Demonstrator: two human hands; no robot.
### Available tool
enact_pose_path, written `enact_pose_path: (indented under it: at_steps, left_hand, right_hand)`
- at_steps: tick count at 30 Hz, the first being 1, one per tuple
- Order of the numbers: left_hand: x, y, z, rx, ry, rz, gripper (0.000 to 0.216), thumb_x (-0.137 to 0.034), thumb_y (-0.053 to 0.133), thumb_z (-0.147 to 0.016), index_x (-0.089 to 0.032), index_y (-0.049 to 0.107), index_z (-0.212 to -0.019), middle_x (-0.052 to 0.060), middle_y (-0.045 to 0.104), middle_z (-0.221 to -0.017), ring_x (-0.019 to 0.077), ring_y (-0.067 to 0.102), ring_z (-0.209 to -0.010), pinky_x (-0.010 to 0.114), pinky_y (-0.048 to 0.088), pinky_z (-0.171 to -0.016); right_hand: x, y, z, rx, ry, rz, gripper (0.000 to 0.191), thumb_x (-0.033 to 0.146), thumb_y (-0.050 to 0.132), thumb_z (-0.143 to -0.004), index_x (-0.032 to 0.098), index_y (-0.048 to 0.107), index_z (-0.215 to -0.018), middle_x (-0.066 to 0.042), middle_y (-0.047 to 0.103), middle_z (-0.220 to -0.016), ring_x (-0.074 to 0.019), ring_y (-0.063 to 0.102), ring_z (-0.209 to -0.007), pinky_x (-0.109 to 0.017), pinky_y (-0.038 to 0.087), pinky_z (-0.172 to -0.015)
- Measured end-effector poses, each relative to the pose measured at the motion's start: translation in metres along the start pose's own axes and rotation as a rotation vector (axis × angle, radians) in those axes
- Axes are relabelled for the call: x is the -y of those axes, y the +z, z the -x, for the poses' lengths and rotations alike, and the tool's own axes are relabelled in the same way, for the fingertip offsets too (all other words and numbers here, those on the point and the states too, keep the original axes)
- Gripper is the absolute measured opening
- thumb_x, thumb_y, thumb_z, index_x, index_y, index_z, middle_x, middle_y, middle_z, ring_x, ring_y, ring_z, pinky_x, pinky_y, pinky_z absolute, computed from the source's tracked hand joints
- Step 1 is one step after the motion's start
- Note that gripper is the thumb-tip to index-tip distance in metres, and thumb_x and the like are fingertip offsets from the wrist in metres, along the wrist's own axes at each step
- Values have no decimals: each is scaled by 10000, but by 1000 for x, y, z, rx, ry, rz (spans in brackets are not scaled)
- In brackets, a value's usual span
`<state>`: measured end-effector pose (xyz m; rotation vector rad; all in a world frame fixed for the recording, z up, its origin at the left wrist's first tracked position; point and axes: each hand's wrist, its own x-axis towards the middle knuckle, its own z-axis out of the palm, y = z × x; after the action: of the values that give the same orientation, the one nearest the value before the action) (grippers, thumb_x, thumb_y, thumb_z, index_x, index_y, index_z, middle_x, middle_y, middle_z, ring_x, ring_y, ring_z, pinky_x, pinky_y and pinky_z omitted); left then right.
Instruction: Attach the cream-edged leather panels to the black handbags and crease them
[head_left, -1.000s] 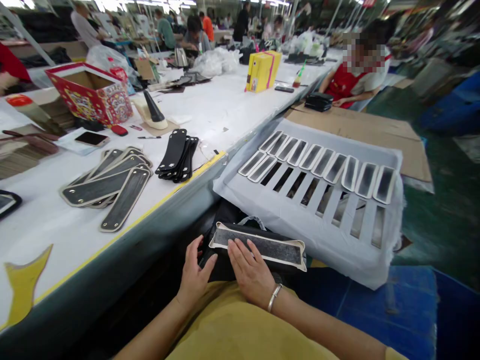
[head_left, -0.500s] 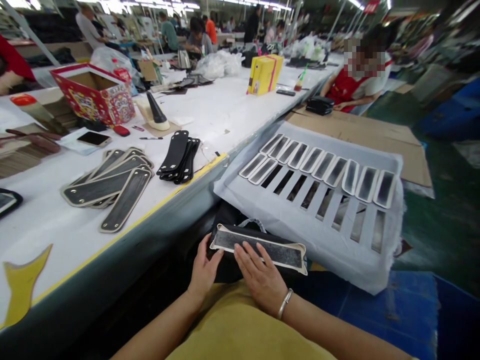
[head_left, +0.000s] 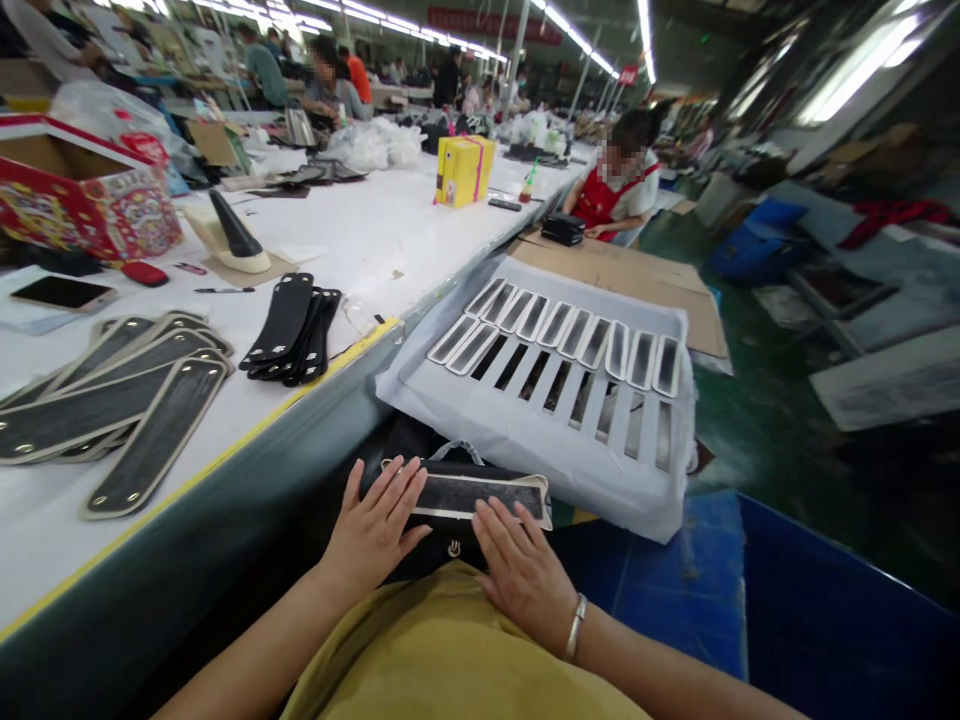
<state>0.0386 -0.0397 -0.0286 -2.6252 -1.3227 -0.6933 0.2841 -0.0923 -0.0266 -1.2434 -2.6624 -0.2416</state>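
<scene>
Across my lap lies a black bag (head_left: pixel 442 532), with a clear-wrapped handle loop (head_left: pixel 459 450) behind it. A long dark panel with a pale edge (head_left: pixel 469 496) rests on top of the bag. My left hand (head_left: pixel 379 522) lies flat over the panel's left end, fingers stretched out and hiding that end. On its right part my right hand (head_left: pixel 521 560) presses with straight fingers, a bracelet at the wrist. A small metal fitting shows on the bag's front, between the hands.
At left on the white table (head_left: pixel 352 240) are pale-edged dark strips (head_left: pixel 157 430) and a stack of black strips (head_left: pixel 289 330). To the right, a cloth-covered board (head_left: pixel 480 400) bears rows of small panels. A blue bin (head_left: pixel 675 580) stands at lower right. A person in a red apron sits beyond.
My left hand has moved from gripping the left edge to lying flat on the panel's left end. My right hand stays on the right part. The view has turned right.
</scene>
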Motion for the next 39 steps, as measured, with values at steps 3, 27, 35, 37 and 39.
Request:
enact_pose_path:
  at_steps: [3,27,35,37,39]
  left_hand:
    - [-8,6,-14,78,104,-29,530,-396,447,-891,-164,388,-1364,115,416,-1406,266,396,-1286,546,26,-1118]
    - [-35,12,-40,303,70,-40,604,-477,420,-871,-111,401,-1352,158,449,-1374,290,438,-1251,534,193,-1075]
    - [-91,51,-73,328,114,70,772,-645,366,-821,-122,345,-1388,133,317,-1460,272,302,-1339,505,183,-1092]
    - [-94,54,-76,327,118,72,811,-671,361,-806,-113,333,-1394,145,308,-1463,279,291,-1343,514,175,-1092]
    - [-94,54,-78,338,118,69,800,-663,371,-808,-113,345,-1389,150,321,-1456,282,299,-1339,509,180,-1092]
  right_hand:
    - [10,3,-11,21,-20,-36,577,283,502,-859,73,362,-1377,-131,324,-1464,-280,214,-1366,-434,197,-1121]
    - [-19,-30,6,-130,362,-267,635,344,579,-794,78,381,-1336,-175,514,-1292,-268,398,-1261,-501,220,-1105]
    - [-50,-11,61,-341,862,-516,403,302,483,-868,180,492,-1252,-123,559,-1240,-240,502,-1169,-457,405,-1010]
    - [-52,1,65,-352,963,-690,365,331,467,-877,189,526,-1209,-111,585,-1211,-224,544,-1125,-430,425,-996]
    - [-54,12,63,-375,1034,-851,352,361,461,-874,192,554,-1168,-105,611,-1179,-217,578,-1081,-415,444,-977]
